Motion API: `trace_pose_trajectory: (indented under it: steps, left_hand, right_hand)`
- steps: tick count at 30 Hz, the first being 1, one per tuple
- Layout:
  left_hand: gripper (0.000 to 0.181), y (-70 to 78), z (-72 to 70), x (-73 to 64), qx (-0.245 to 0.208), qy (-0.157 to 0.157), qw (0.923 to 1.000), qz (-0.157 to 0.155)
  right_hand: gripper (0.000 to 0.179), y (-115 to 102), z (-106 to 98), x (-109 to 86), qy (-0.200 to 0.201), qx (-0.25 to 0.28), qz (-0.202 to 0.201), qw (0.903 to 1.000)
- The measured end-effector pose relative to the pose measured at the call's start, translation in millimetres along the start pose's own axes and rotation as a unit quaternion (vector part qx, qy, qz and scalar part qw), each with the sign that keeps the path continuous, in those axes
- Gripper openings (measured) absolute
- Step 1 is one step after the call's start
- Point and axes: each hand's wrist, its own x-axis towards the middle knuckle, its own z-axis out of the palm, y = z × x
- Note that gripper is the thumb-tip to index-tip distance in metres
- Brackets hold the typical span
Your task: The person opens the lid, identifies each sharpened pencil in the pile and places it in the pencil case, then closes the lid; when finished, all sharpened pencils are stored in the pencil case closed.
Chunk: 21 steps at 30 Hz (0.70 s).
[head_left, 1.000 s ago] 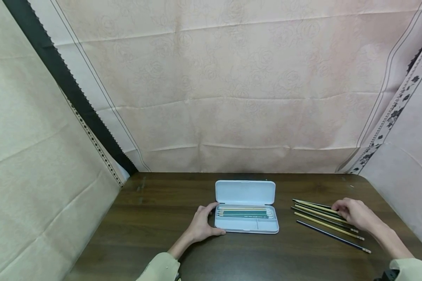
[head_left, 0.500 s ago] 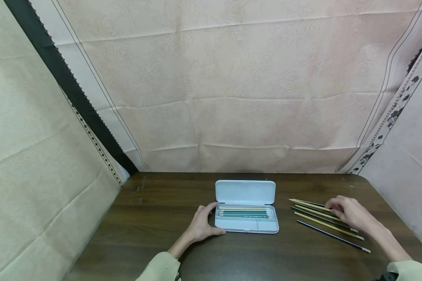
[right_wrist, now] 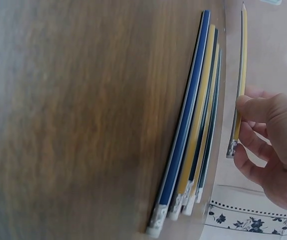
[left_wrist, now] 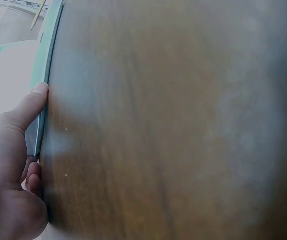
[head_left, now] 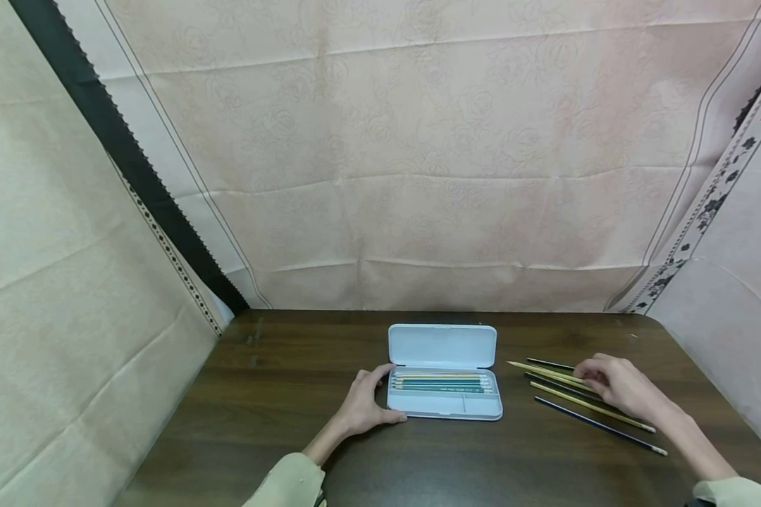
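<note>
A light-blue pencil case [head_left: 428, 403] lies with its lid [head_left: 442, 345] raised, holding several green pencils and a yellow one in its rear compartment. My left hand [head_left: 366, 403] grips the case's left end, thumb at the front edge and fingers at the back corner. In the left wrist view the thumb [left_wrist: 33, 102] presses on the case's edge. My right hand [head_left: 618, 384] pinches a yellow-and-black striped pencil [right_wrist: 242, 60] near its eraser end, lifted above the table with its tip toward the case. Under that hand lie several loose pencils, the nearest being a dark-blue pencil [head_left: 599, 425].
The dark wooden table [head_left: 279, 394] carries everything. A pale patterned cloth [head_left: 450, 176] hangs behind it, with more cloth at both sides. Yellow and dark pencils [head_left: 592, 407] lie slantwise behind the blue one, eraser ends toward the person.
My right hand has moved left and drawn the pinched yellow pencil up from the loose pencils toward the case. The left hand and the case have stayed in place.
</note>
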Motion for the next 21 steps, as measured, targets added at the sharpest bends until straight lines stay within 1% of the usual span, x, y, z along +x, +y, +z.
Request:
trace_pose_trajectory:
  steps: [6,13,21]
  left_hand:
    - [0.091,0.7,-0.4,-0.5,0.001,0.000,1.0000,-0.001]
    - [0.091,0.8,-0.8,-1.1,-0.001,0.001,1.0000,0.003]
    - [0.090,1.5,-0.4,-0.7,0.001,-0.002,1.0000,-0.005]
  right_hand:
    - [0.033,-8.9,2.4,5.1,-0.008,0.014,-0.010,0.9998]
    - [0.032,-16.8,6.9,9.6,-0.023,0.027,-0.009,0.9993]
    - [0.031,-21.2,13.0,12.3,-0.020,0.027,-0.021,0.9992]
